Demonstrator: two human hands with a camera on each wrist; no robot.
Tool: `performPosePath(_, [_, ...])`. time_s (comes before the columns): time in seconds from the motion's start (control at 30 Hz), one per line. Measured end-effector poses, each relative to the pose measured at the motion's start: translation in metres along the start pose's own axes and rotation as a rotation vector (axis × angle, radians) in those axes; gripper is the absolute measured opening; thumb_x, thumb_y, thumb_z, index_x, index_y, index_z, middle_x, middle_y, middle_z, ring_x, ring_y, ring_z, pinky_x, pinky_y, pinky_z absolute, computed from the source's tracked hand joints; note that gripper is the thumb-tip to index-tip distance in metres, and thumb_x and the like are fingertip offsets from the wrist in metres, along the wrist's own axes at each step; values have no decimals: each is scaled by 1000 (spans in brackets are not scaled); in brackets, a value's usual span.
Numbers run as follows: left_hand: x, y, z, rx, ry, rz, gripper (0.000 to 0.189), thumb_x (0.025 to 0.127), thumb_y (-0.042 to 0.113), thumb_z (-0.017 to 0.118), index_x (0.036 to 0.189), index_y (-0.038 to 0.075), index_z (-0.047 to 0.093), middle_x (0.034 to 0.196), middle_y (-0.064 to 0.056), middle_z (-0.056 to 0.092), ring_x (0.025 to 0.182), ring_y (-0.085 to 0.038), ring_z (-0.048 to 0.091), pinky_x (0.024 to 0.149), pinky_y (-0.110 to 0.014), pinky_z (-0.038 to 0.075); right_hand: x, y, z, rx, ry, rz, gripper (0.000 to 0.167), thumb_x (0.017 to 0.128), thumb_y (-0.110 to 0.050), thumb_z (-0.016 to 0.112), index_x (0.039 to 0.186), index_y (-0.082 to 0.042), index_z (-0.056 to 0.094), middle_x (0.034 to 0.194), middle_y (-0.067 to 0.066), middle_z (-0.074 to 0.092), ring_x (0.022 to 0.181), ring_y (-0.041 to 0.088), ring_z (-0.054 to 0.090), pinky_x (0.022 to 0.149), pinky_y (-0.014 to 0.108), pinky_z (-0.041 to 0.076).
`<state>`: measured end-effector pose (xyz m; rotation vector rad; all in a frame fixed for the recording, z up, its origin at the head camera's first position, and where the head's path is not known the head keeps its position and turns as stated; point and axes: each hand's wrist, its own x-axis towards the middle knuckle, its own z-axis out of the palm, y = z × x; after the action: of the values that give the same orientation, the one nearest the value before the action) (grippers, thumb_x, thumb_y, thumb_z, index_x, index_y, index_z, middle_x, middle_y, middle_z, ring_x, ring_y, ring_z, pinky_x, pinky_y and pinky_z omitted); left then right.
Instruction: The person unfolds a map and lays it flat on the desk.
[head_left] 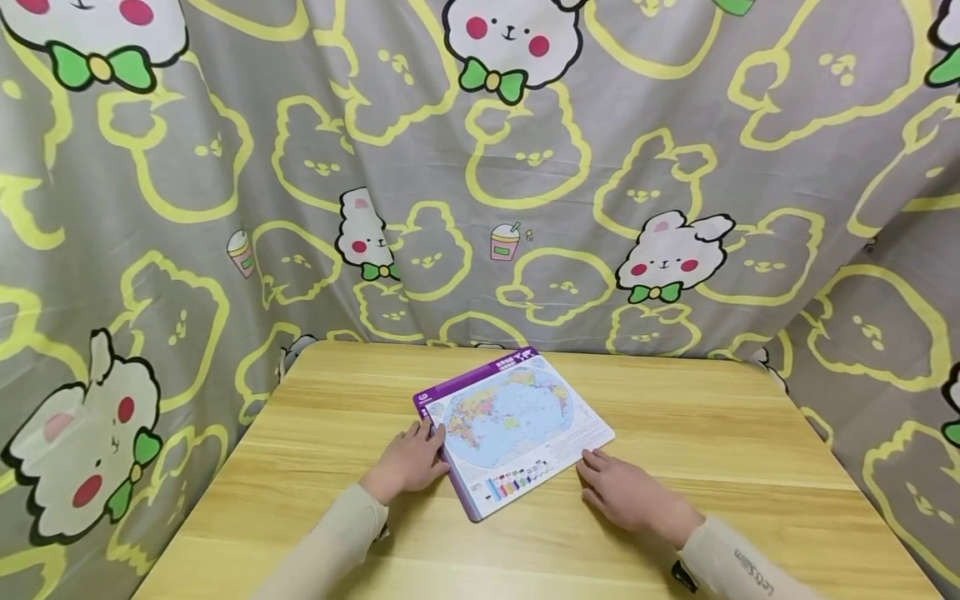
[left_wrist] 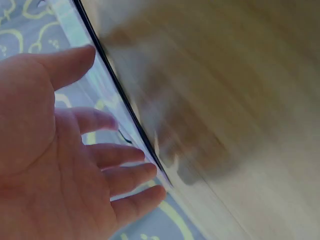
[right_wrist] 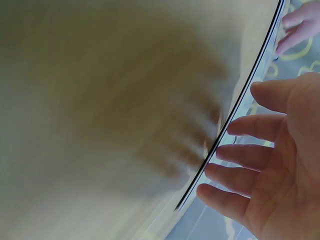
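Note:
A flat world map board (head_left: 517,425) with a purple border lies turned at an angle on the wooden table. At its left edge rests my left hand (head_left: 408,460), fingertips right at the purple border. My right hand (head_left: 633,493) lies by the lower right edge, its fingertips touching the rim. In the left wrist view, the left hand (left_wrist: 55,145) has its fingers extended along a thin dark edge (left_wrist: 125,102). The right wrist view shows the right hand (right_wrist: 280,165) with spread, lightly bent fingers beside a similar dark edge (right_wrist: 245,95). Neither hand curls round the board.
The pale wooden table (head_left: 315,408) spreads round the board on all sides. Behind it and at both sides hangs a grey curtain (head_left: 420,150) printed with yellow outlines and white rabbits. Its back edge meets the curtain just beyond the board's top corner.

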<state>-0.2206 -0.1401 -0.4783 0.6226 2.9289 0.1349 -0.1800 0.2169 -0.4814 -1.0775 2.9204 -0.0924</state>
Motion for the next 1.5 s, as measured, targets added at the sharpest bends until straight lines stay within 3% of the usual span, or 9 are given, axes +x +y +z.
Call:
performPosePath(0.37, [22,-30,-9,-18,-44,-8,58,98,32,47,141,-5,37,146,-33,25,134,-46,26,106,-56,28,5,-43,-2,-64,-17,-93,45,96,-27,51,130,2,53,135,23,49,123,37,47,101,47,40])
performPosePath(0.6, [29,-40,-10,-42,-72,12,57,98,30,47,140,-7,37,145,-33,27,134,-46,26,109,-51,26,15,-67,-1,-118,-41,-146,46,97,-31,49,132,-2,53,137,19,49,125,33,47,102,42,40])
performPosePath(0.83, [30,-41,-13,-51,-89,9,56,98,29,49,140,-7,37,146,-31,28,135,-43,26,110,-48,25,21,-78,2,-139,-69,-173,46,98,-33,49,132,-2,54,137,17,49,126,32,46,102,39,41])
performPosePath(1.2, [32,-35,-7,45,-43,52,55,95,31,53,135,-6,46,141,-29,37,131,-42,34,106,-50,33,20,-74,4,-52,-105,-89,49,97,-33,50,131,2,53,136,20,49,127,33,45,103,40,40])
performPosePath(1.5, [26,-27,-5,73,-20,37,54,95,33,53,134,-5,47,139,-31,39,129,-43,38,103,-50,37,18,-67,2,3,-115,-59,49,98,-33,49,131,3,53,136,20,49,127,34,44,103,42,39])
